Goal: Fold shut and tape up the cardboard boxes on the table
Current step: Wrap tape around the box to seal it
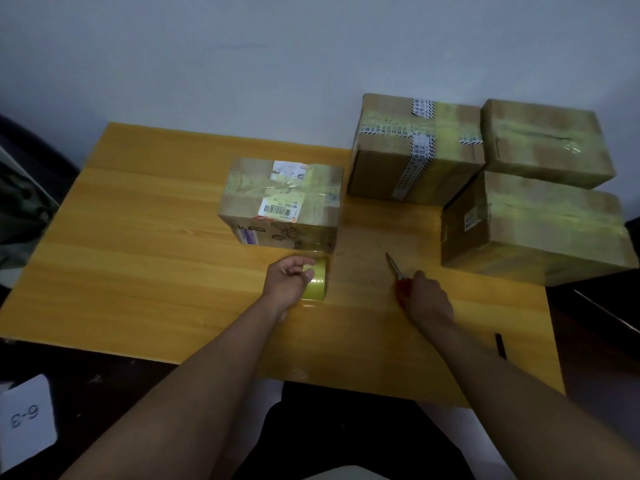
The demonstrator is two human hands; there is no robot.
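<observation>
A closed cardboard box (282, 202) with a barcode label and yellowish tape on top stands mid-table. Just in front of it, my left hand (287, 280) grips a roll of yellow tape (317, 284) resting on the table. To the right, my right hand (427, 301) holds red-handled scissors (396, 271) whose blades point away toward the boxes. Three more taped boxes stand at the right: a large one (415, 147) at the back, one (547, 143) in the far right corner, and one (540, 226) nearer me.
The wooden table (138, 254) reaches a pale wall at the back. A dark pen-like object (500, 346) lies near the table's right front edge. A white card marked 6-3 (26, 417) lies low at the left. Dark furniture flanks both sides.
</observation>
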